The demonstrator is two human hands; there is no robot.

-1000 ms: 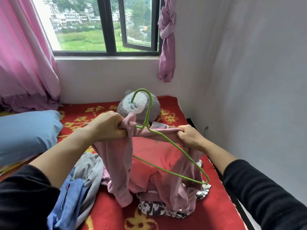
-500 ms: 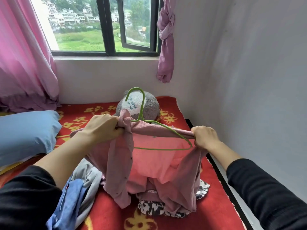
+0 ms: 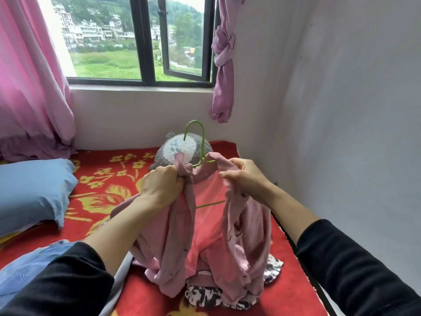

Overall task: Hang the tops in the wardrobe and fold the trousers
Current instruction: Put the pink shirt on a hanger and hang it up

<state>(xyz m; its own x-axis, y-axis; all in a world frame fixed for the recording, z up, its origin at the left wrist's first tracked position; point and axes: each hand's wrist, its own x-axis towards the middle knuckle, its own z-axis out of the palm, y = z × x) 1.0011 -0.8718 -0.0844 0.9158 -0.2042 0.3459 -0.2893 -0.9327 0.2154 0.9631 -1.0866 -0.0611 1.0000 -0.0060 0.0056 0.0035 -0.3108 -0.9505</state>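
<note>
You hold the top (image 3: 205, 224) up over the bed (image 3: 102, 179)
The hanger (image 3: 200, 142) sits inside the top, between your left hand (image 3: 161, 188) and right hand (image 3: 243, 176). The plush toy (image 3: 180, 149) is behind, below the window (image 3: 141, 42). The pillow (image 3: 34, 190) lies to your left, and a patterned garment (image 3: 202, 295) lies under the hem.

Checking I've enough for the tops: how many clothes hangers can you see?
1: the thin green hanger, inside the pink buttoned top gripped by left hand and right hand. Others may hide under the heaped clothes.

Both arms out front, hands level and close. My left hand (image 3: 163, 187) in from 7 o'clock, fisted on pink top (image 3: 246, 236); right hand (image 3: 245, 176) from 4 o'clock, pinching it.
</note>
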